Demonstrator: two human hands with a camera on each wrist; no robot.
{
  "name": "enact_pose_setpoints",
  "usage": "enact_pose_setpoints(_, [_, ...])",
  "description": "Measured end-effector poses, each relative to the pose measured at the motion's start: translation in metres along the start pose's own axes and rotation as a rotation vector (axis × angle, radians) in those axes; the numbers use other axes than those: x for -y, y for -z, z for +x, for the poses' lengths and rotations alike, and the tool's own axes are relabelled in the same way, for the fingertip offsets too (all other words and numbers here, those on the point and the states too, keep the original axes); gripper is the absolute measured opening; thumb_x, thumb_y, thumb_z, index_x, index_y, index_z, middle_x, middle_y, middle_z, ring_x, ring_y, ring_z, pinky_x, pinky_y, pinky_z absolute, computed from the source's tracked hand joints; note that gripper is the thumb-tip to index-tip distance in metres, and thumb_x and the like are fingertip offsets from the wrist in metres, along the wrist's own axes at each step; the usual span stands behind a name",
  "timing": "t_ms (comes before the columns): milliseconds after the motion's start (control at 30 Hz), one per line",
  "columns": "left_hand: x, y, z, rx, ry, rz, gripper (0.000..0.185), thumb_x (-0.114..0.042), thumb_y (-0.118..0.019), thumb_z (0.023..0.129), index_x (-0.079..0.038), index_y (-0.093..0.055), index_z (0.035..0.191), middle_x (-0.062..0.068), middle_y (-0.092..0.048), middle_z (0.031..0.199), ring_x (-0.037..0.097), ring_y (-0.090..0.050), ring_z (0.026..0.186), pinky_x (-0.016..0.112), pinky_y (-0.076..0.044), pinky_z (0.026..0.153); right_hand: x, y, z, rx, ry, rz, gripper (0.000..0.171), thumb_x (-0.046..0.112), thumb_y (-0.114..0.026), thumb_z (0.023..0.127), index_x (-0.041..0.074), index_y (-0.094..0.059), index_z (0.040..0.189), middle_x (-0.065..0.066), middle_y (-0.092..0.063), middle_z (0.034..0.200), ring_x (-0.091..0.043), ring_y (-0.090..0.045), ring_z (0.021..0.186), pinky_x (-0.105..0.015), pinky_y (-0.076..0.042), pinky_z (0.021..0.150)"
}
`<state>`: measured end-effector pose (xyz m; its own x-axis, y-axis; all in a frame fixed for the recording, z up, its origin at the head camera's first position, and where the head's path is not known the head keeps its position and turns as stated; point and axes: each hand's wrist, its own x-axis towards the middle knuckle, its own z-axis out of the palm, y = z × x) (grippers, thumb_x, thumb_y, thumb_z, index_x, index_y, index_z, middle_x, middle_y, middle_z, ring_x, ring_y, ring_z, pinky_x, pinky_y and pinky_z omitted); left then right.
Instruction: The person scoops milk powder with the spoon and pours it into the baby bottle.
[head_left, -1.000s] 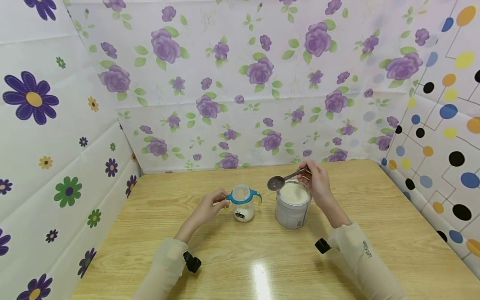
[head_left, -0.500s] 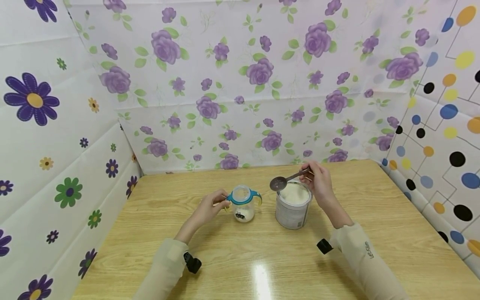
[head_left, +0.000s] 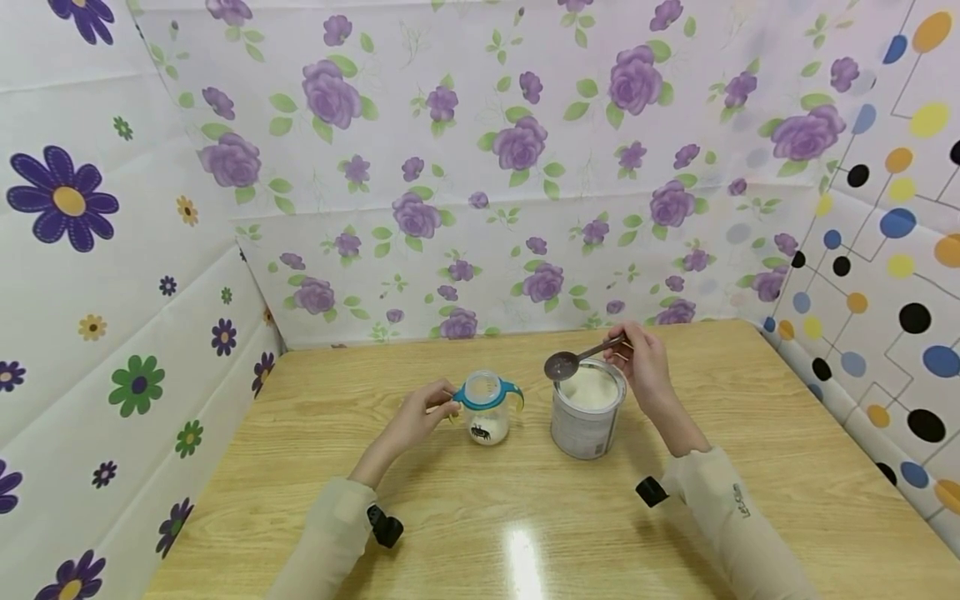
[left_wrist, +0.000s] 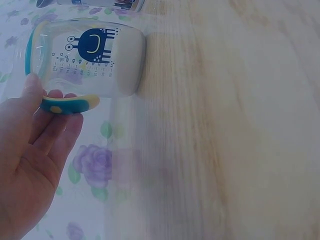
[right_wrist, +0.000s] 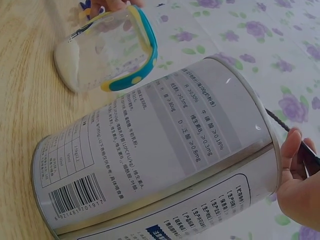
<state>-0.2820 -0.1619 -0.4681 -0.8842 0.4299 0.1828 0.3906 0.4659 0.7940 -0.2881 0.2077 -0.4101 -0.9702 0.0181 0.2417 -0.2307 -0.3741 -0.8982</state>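
A clear baby bottle (head_left: 487, 421) with a blue collar, two handles and a crab-like print stands upright on the table, white powder in its bottom. My left hand (head_left: 423, 414) pinches its left handle (left_wrist: 70, 104) between thumb and fingers. To the right stands an open milk powder tin (head_left: 585, 429), pale powder inside. My right hand (head_left: 643, 367) holds a dark brown spoon (head_left: 562, 365) by the handle's end. The spoon's bowl hangs over the tin's left rim and looks to hold no powder. In the right wrist view the tin (right_wrist: 160, 150) hides the spoon's bowl.
Both things stand on a light wooden table (head_left: 450, 517). A flowered sheet (head_left: 480, 200) rises behind its far edge, with patterned sheets on the left and right sides. Black wrist cameras (head_left: 386, 527) hang by both sleeves.
My right hand and the spoon have drifted slightly right over the tin. The left hand, the bottle and the tin have stayed in place.
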Motion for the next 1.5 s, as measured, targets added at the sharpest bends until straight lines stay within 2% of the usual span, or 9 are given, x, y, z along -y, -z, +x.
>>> enact_pose_setpoints(300, [-0.002, 0.001, 0.002, 0.0, -0.014, -0.01, 0.009, -0.019, -0.058, 0.097, -0.019, -0.062, 0.105, 0.012, -0.072, 0.1, 0.022, -0.069, 0.097, 0.043, -0.056, 0.087, 0.003, 0.003, 0.001, 0.021, 0.028, -0.03, 0.031, 0.029, -0.041, 0.105, 0.006, -0.057, 0.091, 0.001, -0.06, 0.083, -0.007, -0.058, 0.067, -0.015, -0.052, 0.061])
enact_pose_setpoints(733, [-0.002, 0.001, 0.002, -0.004, -0.016, -0.012, 0.008, -0.019, -0.059, 0.097, -0.018, -0.062, 0.104, 0.01, -0.072, 0.098, 0.022, -0.069, 0.096, 0.042, -0.056, 0.086, 0.001, 0.007, 0.002, 0.002, 0.032, -0.008, 0.031, 0.027, -0.042, 0.105, 0.008, -0.059, 0.087, 0.002, -0.061, 0.08, -0.007, -0.059, 0.064, -0.015, -0.052, 0.06])
enact_pose_setpoints(933, [-0.001, 0.001, 0.001, 0.004, -0.035, -0.011, 0.01, -0.02, -0.059, 0.097, -0.014, -0.062, 0.105, 0.013, -0.072, 0.097, 0.025, -0.069, 0.098, 0.044, -0.056, 0.086, 0.0, 0.009, 0.001, 0.003, 0.033, -0.004, 0.031, 0.028, -0.042, 0.105, 0.007, -0.058, 0.088, 0.002, -0.06, 0.08, -0.007, -0.059, 0.064, -0.015, -0.052, 0.059])
enact_pose_setpoints(1067, [-0.001, 0.001, 0.0, 0.007, -0.014, -0.008, 0.01, -0.019, -0.058, 0.097, -0.016, -0.062, 0.105, 0.012, -0.071, 0.098, 0.026, -0.069, 0.1, 0.044, -0.055, 0.088, 0.0, 0.011, 0.001, 0.001, 0.031, -0.006, 0.031, 0.027, -0.042, 0.105, 0.008, -0.059, 0.088, 0.002, -0.06, 0.08, -0.006, -0.059, 0.064, -0.015, -0.052, 0.059])
enact_pose_setpoints(1167, [-0.001, 0.0, 0.0, 0.009, 0.001, -0.005, 0.009, -0.019, -0.058, 0.097, -0.017, -0.062, 0.105, 0.012, -0.071, 0.099, 0.024, -0.069, 0.1, 0.043, -0.055, 0.089, 0.0, 0.012, 0.002, -0.008, 0.028, -0.02, 0.03, 0.029, -0.043, 0.104, 0.008, -0.058, 0.089, 0.003, -0.06, 0.08, -0.005, -0.059, 0.065, -0.014, -0.052, 0.059])
enact_pose_setpoints(1500, [-0.003, 0.001, -0.001, 0.001, -0.025, -0.021, 0.009, -0.019, -0.058, 0.097, -0.015, -0.062, 0.105, 0.014, -0.071, 0.099, 0.024, -0.069, 0.096, 0.042, -0.056, 0.085, 0.0, 0.012, 0.002, -0.081, 0.061, -0.102, 0.031, 0.033, -0.043, 0.103, 0.007, -0.055, 0.091, 0.004, -0.058, 0.078, -0.005, -0.057, 0.063, -0.014, -0.05, 0.057])
